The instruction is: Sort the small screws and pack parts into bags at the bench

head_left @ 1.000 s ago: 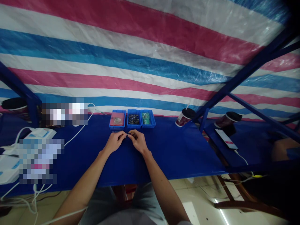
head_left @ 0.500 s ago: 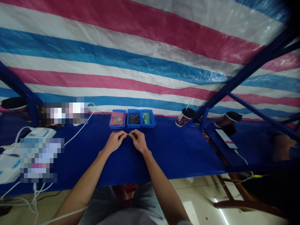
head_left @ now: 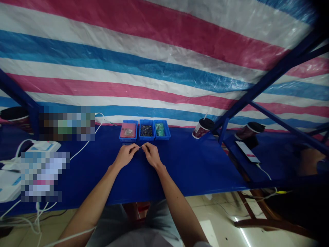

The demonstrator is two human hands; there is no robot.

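Observation:
My left hand and my right hand meet above the blue table, fingertips pinched close together. Between them is a small thin piece, too tiny to name, gripped from both sides. Just beyond my fingers stand three blue bins. The left bin carries a pink sheet or packet with small pieces on top. In the middle bin lie many thin dark metal pieces, like screws or pins. Small green pieces fill the right bin.
A lidded cup with a straw stands at the back right. White power strips and cables lie at the left, beside blurred-out areas. On the neighbouring table are a phone, another cup and another person's hand.
My right fingertips have shifted very slightly away from the left ones, showing a little more of the small piece. The bins and cups stay where they were.

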